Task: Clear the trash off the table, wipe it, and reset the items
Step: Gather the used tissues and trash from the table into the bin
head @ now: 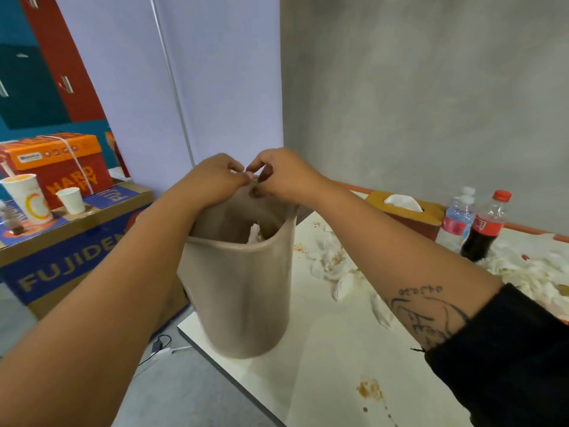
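Over the table-edge bin [243,288], left hand [215,178] and right hand [284,175] pinch a scrap [248,173].

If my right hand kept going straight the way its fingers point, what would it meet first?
Probably the fingertips of the left hand, almost touching the right hand above the bin.

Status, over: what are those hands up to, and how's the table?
Grip: left hand and right hand pinch far rim of bin. Bin on table corner, white paper inside. Uncleared: crumpled tissues, stains.

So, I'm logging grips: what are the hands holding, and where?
The left hand and right hand both pinch the beige bin at its far rim.
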